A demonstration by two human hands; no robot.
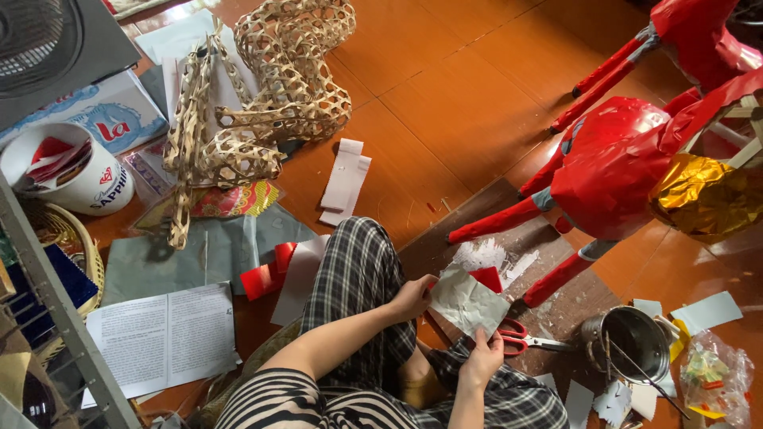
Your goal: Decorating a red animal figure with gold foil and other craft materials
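On an orange tiled floor [445,87], everything is placed here relative to the grey paper sheet [467,302] I hold above my lap. Up and to its right stands the largest thing, a red paper-covered animal figure [612,171], its legs reaching down toward the sheet. Far up and left of the sheet lies a woven bamboo frame [278,87]. To the far left lies an open printed booklet [163,338]. Right of the sheet sits a metal pot [632,342]. Just below and right of it lie red-handled scissors [520,338]. My left hand [412,298] pinches the sheet's left edge between thumb and fingers; my right hand [481,357] pinches its lower edge from beneath. The sheet spans between both hands, tilted, touching each.
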